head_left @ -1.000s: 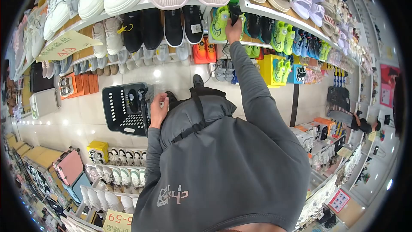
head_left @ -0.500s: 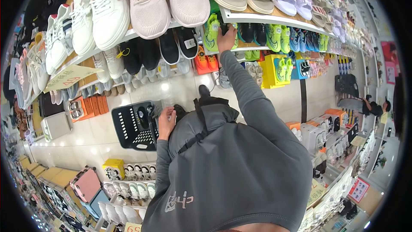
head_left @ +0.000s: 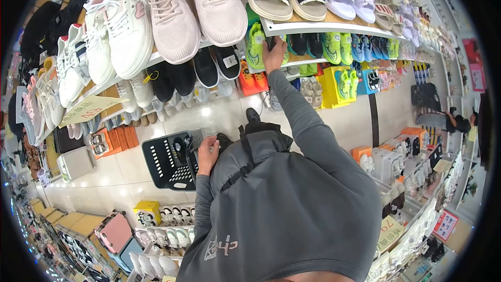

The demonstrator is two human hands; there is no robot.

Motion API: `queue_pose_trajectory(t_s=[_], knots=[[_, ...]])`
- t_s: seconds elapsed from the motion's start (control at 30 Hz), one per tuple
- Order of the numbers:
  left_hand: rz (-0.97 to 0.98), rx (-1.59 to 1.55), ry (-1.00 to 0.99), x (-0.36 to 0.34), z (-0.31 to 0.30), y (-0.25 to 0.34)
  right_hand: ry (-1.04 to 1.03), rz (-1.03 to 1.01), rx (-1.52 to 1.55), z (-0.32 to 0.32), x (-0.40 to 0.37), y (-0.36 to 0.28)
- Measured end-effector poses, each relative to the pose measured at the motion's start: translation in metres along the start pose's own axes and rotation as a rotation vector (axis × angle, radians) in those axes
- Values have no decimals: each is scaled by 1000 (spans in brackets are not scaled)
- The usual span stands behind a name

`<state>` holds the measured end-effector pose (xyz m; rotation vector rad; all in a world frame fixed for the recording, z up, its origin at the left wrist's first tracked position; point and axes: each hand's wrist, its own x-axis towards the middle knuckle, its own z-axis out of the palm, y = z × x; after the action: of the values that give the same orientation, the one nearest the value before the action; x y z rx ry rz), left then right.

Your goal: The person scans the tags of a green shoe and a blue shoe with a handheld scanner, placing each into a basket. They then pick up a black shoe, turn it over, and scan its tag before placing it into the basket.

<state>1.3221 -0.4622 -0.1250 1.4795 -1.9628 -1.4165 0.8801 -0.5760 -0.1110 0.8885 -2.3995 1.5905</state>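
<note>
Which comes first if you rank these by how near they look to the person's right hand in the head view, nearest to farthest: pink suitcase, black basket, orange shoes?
1. Orange shoes: just below and left of the right hand.
2. Black basket: farther down and left, on the floor.
3. Pink suitcase: lower left, beyond the basket.

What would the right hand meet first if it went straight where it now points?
First, probably the dark item that the right hand seems to touch; beyond it, perhaps the white shelf edge, though depth is unclear.
</note>
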Motion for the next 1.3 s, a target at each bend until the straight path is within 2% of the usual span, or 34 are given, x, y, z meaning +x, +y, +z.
queue_pose_trajectory(t_s=[0.2, 0.37, 0.67, 0.77, 0.8, 0.9, 0.93, 1.03, 1.1, 1.17, 1.27, 1.3], knots=[[23, -13, 7, 3, 1, -2, 11, -43, -3, -2, -4, 3], [16, -40, 13, 8, -2, -4, 4, -44, 15, -27, -19, -20], [43, -102, -2, 37, -20, 19, -125, -72, 114, -76, -65, -57], [74, -135, -47, 65, -23, 40, -391, 127, 328, -71, -84, -42], [89, -136, -54, 77, -24, 53, -475, 130, 340, -63, -90, -30], [156, -105, -70, 119, -24, 94, -832, 461, 516, -39, -109, -5], [183, -90, -76, 135, -23, 107, -848, 358, 382, -34, -112, -4], [346, -37, 11, 186, -16, 146, -812, 444, 474, 14, -144, 37], [382, 35, 59, 221, -9, 169, -742, 548, 506, 14, -136, 12], [351, 236, 22, 255, -7, 186, -703, 691, 528, 18, -129, -1], [461, 580, 8, 316, -4, 179, -768, 757, 584, 14, -112, -14], [445, 589, 4, 325, -4, 181, -769, 759, 581, 29, -118, 0]])
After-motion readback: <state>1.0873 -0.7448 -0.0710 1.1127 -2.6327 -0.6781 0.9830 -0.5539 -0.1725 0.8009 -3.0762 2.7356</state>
